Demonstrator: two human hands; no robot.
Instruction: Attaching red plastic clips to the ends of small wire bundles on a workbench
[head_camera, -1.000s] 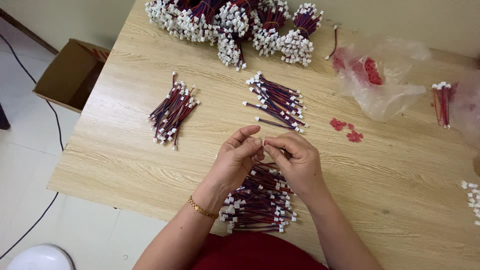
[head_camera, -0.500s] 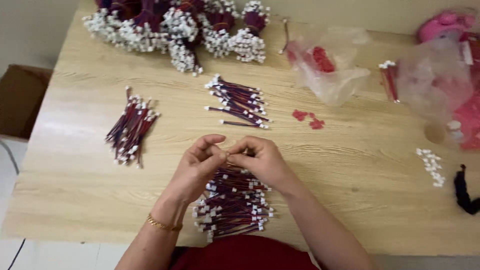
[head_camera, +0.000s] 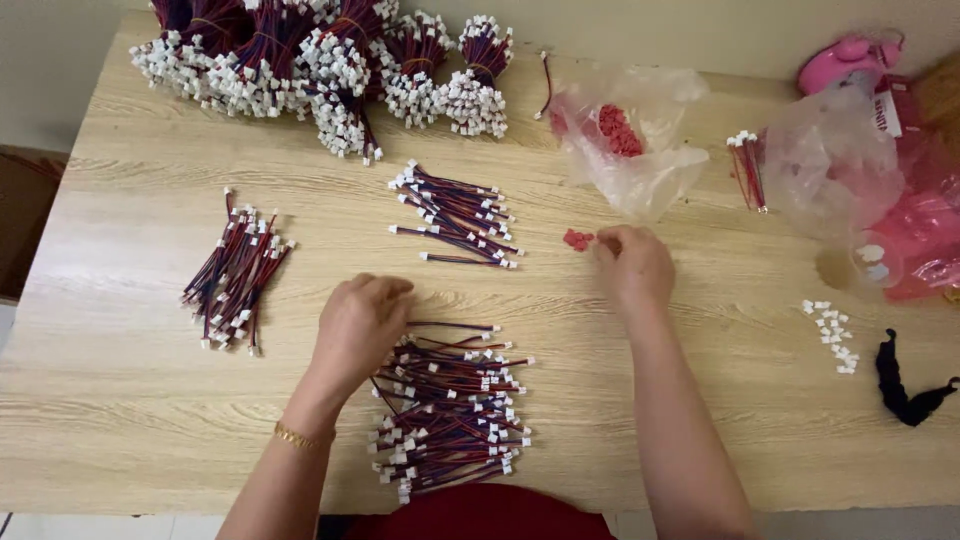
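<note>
Our left hand (head_camera: 362, 322) rests knuckles-up on the tabletop (head_camera: 130, 420), fingers curled loosely over the top of the nearest wire pile (head_camera: 450, 410), which lies at the middle of the near edge; whether a wire is pinched under the fingers we cannot tell. That pile is a loose spread of short red-and-dark wires with white plug ends. A gold bracelet (head_camera: 297, 436) sits on the left wrist.

Our right hand (head_camera: 632, 265) reaches further out, toward the middle of the tabletop, with its fingertips bent down just beside a few small red pieces (head_camera: 577, 239); we cannot tell whether the fingers grip one.

Beyond the left hand lies a second wire pile (head_camera: 458, 215) near the tabletop's centre, and a third wire bundle (head_camera: 236, 272) lies toward the left edge. Along the far edge, bound wire bunches (head_camera: 330, 60) are heaped from the far left corner toward the middle. A clear plastic bag (head_camera: 640, 150) with more red pieces inside sits near the far edge, right of the heap. Toward the right edge we see another clear bag (head_camera: 830, 165), pink packaging (head_camera: 925, 230), a scatter of small white connectors (head_camera: 832, 335) and a black hair tie (head_camera: 905, 390).
</note>
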